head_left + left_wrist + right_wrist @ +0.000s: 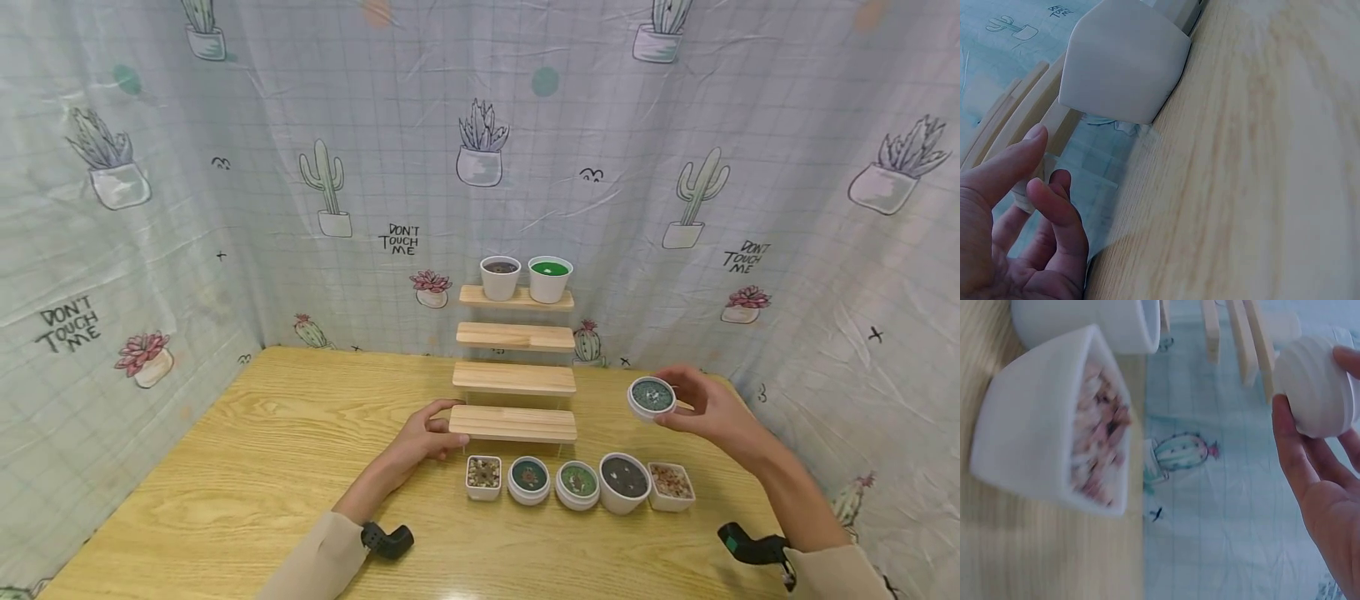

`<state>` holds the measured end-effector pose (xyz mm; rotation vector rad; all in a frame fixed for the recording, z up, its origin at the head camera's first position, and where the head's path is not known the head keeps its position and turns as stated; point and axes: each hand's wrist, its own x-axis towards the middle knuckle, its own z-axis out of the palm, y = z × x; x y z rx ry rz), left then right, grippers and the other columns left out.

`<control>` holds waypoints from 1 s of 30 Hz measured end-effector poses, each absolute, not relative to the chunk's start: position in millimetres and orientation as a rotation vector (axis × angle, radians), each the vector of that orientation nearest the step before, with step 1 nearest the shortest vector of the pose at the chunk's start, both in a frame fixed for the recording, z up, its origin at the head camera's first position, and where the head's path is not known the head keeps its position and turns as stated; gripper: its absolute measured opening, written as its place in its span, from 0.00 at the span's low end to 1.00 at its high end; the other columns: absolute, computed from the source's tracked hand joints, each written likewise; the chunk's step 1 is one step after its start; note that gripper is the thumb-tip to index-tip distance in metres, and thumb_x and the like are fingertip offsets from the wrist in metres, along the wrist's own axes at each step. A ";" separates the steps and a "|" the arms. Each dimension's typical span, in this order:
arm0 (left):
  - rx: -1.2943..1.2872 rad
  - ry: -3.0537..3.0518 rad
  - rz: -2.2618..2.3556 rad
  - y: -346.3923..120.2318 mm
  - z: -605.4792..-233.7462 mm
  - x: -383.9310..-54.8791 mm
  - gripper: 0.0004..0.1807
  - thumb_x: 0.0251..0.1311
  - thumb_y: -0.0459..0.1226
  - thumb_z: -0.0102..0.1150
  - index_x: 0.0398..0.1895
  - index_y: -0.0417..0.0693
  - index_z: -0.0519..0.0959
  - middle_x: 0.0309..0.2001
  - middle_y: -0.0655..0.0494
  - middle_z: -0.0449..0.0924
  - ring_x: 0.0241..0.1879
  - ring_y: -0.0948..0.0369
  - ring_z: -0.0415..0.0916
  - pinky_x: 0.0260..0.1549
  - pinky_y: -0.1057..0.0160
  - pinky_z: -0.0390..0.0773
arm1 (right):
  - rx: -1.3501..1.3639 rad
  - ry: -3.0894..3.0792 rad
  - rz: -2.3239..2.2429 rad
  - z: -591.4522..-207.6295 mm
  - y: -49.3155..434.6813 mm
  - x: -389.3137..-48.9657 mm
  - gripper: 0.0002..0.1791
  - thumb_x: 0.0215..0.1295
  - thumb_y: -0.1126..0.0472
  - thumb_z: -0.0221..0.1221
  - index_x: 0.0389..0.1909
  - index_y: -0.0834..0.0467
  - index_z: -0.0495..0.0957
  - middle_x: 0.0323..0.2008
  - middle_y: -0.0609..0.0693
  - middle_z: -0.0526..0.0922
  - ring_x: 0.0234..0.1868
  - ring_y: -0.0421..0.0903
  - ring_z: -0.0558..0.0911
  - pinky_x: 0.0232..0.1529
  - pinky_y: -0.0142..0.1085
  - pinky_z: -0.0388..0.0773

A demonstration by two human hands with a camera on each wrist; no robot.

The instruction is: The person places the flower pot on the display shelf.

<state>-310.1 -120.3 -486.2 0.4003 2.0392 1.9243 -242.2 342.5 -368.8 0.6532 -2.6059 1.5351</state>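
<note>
In the head view my right hand (708, 408) holds a small round white pot (651, 397) with dark green filling, raised to the right of a tiered wooden shelf (513, 423). The right wrist view shows the ribbed side of that pot (1313, 384), pinched between thumb and fingers. My left hand (426, 435) grips the left end of the shelf's lowest board, thumb on the front edge. From the left wrist, the curled fingers (1063, 228) are around the end of a tier. A grey-filled pot (500, 279) and a green-filled pot (550, 280) stand on the top board.
Before the shelf, a row of pots lines the wooden table: a square one with pebbles (483, 477), two round green ones (528, 481), a taller dark-filled one (624, 483), and a square one with reddish chips (671, 487). A cactus-print curtain (390, 108) hangs behind.
</note>
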 end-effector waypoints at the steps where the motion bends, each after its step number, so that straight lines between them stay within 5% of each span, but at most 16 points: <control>1: 0.403 2.038 1.922 -120.4 -486.4 -310.3 0.39 0.60 0.37 0.74 0.75 0.55 0.69 0.35 0.58 0.85 0.29 0.64 0.72 0.29 0.66 0.75 | 0.644 -2.615 1.523 -367.0 339.5 -244.3 0.28 0.68 0.66 0.66 0.66 0.62 0.68 0.54 0.41 0.81 0.56 0.28 0.80 0.48 0.32 0.83; 16: 0.414 2.039 1.919 -120.5 -485.2 -311.7 0.39 0.60 0.37 0.74 0.75 0.54 0.69 0.38 0.57 0.87 0.30 0.64 0.73 0.29 0.66 0.75 | 0.630 -2.644 1.494 -336.0 286.9 -279.2 0.32 0.65 0.61 0.70 0.67 0.59 0.68 0.62 0.60 0.78 0.57 0.36 0.80 0.51 0.32 0.80; 24: 0.419 2.032 1.924 -121.7 -484.5 -311.2 0.40 0.60 0.37 0.74 0.75 0.54 0.68 0.36 0.57 0.86 0.28 0.64 0.72 0.28 0.66 0.75 | 0.617 -2.629 1.551 -328.5 263.1 -298.5 0.32 0.65 0.59 0.69 0.67 0.58 0.68 0.63 0.59 0.77 0.63 0.56 0.78 0.55 0.37 0.79; 30: 0.423 2.016 1.928 -121.4 -484.0 -311.2 0.41 0.60 0.37 0.74 0.76 0.52 0.67 0.33 0.58 0.84 0.28 0.64 0.71 0.28 0.67 0.75 | 0.630 -2.604 1.589 -326.9 248.5 -308.3 0.32 0.65 0.58 0.68 0.67 0.59 0.68 0.64 0.59 0.76 0.67 0.59 0.76 0.62 0.44 0.75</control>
